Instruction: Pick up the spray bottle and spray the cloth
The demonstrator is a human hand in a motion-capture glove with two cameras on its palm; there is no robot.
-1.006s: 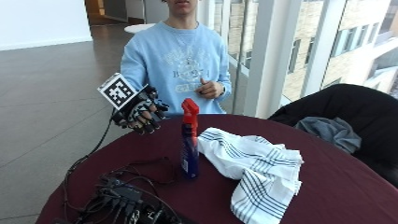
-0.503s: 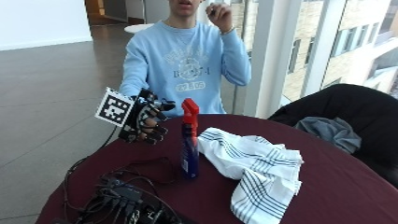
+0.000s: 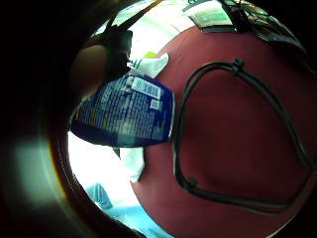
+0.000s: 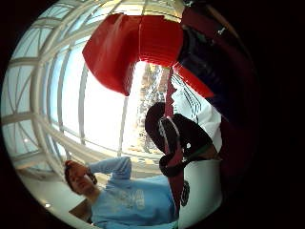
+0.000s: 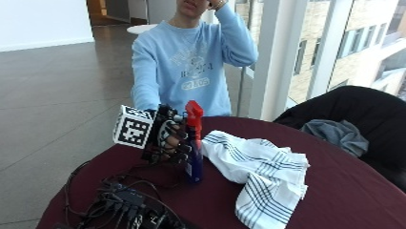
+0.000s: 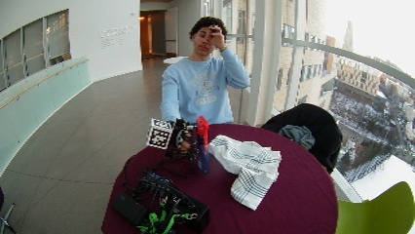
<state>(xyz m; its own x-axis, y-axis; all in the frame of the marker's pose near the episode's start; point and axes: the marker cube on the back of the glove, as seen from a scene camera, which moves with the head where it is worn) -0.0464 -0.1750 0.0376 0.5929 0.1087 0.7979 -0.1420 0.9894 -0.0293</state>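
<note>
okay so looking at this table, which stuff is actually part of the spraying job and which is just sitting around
Part of the job:
- spray bottle, upright on the table
- striped cloth, crumpled beside the bottle
- gloved right hand, at the bottle's side

Just lying about:
- black electronics and cables at the table's near edge
- grey garment on the black chair

Spray bottle (image 5: 193, 143) on table (image 5: 355, 191), cloth (image 5: 260, 176) just beside.

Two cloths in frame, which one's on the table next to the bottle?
The white striped cloth, spread beside the spray bottle. The grey cloth lies on the black chair.
</note>
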